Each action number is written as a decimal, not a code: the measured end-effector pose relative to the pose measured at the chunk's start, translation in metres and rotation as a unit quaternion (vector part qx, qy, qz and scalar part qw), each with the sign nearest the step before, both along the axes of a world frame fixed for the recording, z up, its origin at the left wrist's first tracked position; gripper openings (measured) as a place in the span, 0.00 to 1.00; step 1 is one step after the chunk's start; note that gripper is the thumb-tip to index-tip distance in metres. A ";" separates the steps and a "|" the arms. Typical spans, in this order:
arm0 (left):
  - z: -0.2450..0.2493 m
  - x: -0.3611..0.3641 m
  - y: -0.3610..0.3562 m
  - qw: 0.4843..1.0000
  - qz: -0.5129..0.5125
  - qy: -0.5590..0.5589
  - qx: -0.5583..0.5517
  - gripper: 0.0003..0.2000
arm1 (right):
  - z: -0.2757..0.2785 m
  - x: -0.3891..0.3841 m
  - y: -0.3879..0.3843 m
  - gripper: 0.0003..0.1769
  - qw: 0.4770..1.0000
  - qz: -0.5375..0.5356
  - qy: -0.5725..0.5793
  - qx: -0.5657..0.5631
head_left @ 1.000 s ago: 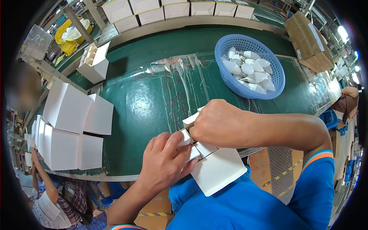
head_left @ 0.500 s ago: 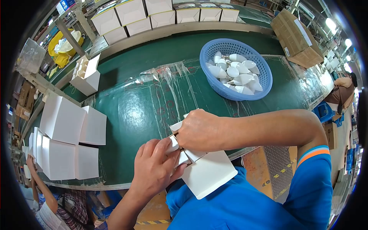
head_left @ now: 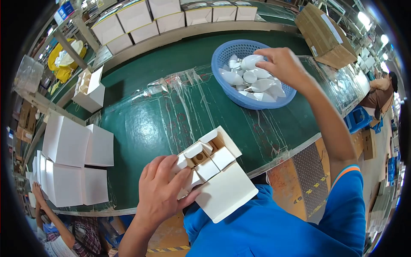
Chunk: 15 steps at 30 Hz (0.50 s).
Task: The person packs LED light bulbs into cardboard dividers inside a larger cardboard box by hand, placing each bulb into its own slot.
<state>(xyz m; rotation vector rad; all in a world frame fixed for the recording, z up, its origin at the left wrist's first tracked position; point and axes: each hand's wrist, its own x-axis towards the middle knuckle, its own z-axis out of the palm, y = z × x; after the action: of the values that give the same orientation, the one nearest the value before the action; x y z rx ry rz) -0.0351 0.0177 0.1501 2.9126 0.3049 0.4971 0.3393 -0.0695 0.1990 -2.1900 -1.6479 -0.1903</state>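
Observation:
A white carton (head_left: 231, 188) with its lid flap folded out toward my body stands at the table's near edge. Small white boxes (head_left: 207, 169) fill it, some with raised flaps and open tops. My left hand (head_left: 160, 188) is wrapped over the carton's left side, its fingers on the small boxes there. Over the blue basket (head_left: 257, 104), my right hand (head_left: 280, 64) pinches a white bulb (head_left: 251, 62) between thumb and fingers. Several more white bulbs (head_left: 262, 85) lie heaped in the basket below it.
White cartons (head_left: 64, 141) are stacked at the left. Behind them stands an open divided carton (head_left: 92, 92). A brown cardboard box (head_left: 327, 36) is at the back right; boxes (head_left: 186, 17) line the back ledge. People work at the lower left and far right.
My right hand has left the small boxes, moved up and right to the basket, and taken hold of a bulb. My left hand remains at the carton. The view has shifted slightly.

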 end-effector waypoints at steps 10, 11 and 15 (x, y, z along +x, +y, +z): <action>0.016 -0.015 -0.006 0.997 0.074 0.027 -0.004 0.20 | 0.031 -0.124 -0.064 0.19 0.807 0.435 0.385 0.104; 0.016 -0.014 -0.007 0.997 0.075 0.018 -0.005 0.16 | 0.018 -0.120 -0.064 0.19 0.798 0.440 0.397 0.107; 0.015 -0.007 -0.013 0.993 0.114 0.033 -0.006 0.17 | 0.011 -0.125 -0.057 0.17 0.794 0.446 0.404 0.086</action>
<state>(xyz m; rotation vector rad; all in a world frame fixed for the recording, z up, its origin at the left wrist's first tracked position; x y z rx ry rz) -0.0424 0.0049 0.1654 2.9018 0.6530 0.4297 0.2140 -0.1269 0.2104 -0.8957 -1.7756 0.7252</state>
